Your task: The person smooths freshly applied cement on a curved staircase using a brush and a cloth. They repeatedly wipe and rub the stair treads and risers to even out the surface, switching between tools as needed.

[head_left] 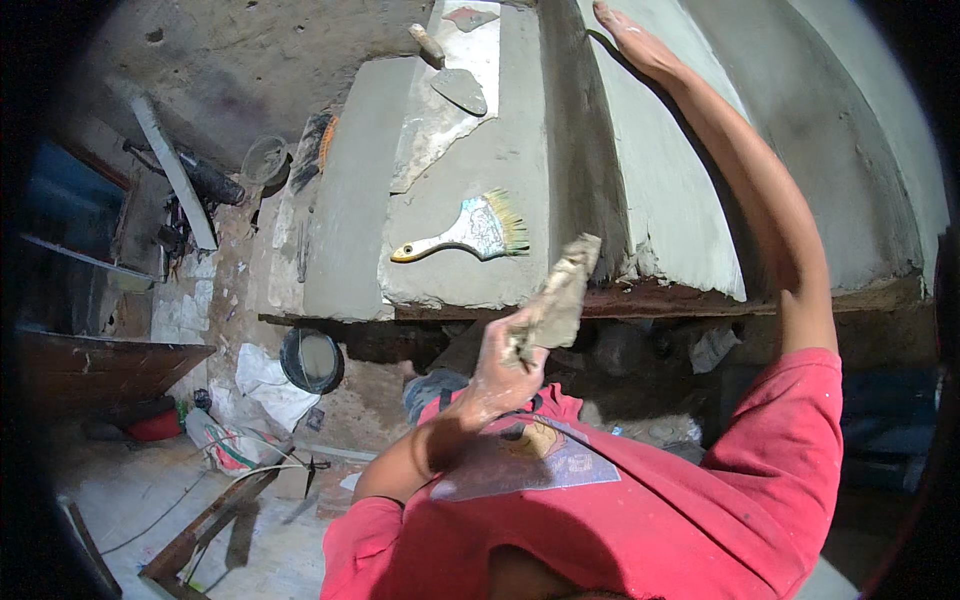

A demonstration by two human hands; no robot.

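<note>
Floor [358,395] with bucket [289,365], greyish contents [318,355]

We see a flat, mortar-caked grey piece [565,300] slanting forward and rightward from our left hand [505,362]; under our right hand [638,45], a pale plastered strip [665,185] runs back toward us, ragged-ended.

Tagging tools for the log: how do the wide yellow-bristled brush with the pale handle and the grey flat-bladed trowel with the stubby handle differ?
Working end: the brush fans out into bristles; the trowel has a solid, flat blade.
Pose: the brush lies roughly crosswise, bristles to the right; the trowel lies slantwise, handle toward the upper left.
Place: the brush is lower in the picture than the trowel.
Shared: both lie unheld.
</note>
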